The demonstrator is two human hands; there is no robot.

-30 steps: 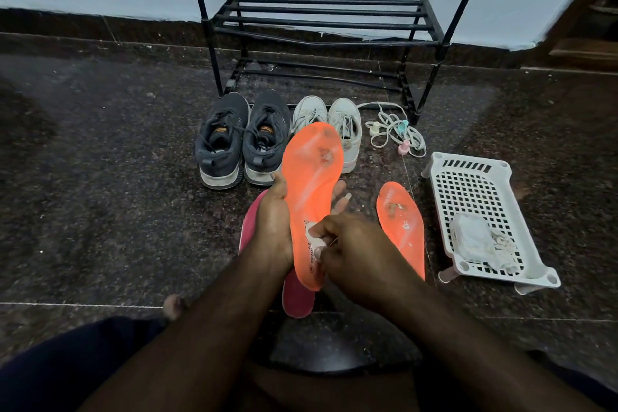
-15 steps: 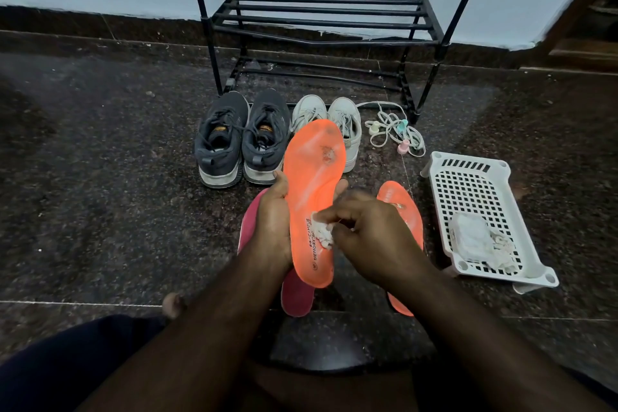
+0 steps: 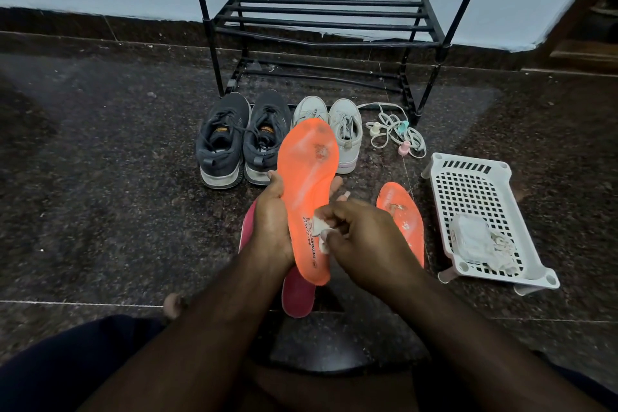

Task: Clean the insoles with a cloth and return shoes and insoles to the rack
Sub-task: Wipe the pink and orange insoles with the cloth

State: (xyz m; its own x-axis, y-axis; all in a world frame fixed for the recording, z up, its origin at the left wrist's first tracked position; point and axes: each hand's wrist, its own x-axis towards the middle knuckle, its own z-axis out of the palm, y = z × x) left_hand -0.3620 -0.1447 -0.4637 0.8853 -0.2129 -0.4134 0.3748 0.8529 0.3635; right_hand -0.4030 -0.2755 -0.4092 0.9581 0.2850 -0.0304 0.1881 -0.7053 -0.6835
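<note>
You are sitting on the dark stone floor [image 3: 100, 197] facing the black rack [image 3: 321, 27], whose two bar shelves hold nothing that can be seen; everything that belongs on it lies in front of you. The grey shoes [image 3: 242, 140] and the white shoes [image 3: 334, 130] stand side by side just before its feet, with a tangle of laces [image 3: 394, 134] to their right and a white basket [image 3: 481, 211] further right holding crumpled white material.

The step in hand, by the look of it, is wiping the orange insole [image 3: 309, 177]. Your left hand [image 3: 271, 221] grips it at mid-length, thumb on the near edge and fingers curled behind, toe end pointing up toward the shoes. Keep that grip firm and the insole backed by your palm, so the foam does not bend away under pressure.

Your right hand [image 3: 364, 237] pinches a small white cloth [image 3: 319, 227] against the heel half, beside the printed lettering. Work in long strokes toward the toe, since the worn, dirty patch [image 3: 321, 152] near the top looks untouched. Refold the cloth to a fresh face before you reach it.

The second orange insole [image 3: 401, 221] lies on the floor just right of your hands and also shows marks; a pink insole [image 3: 296, 294] lies under your wrists. Both probably need their turn before anything goes back.
</note>
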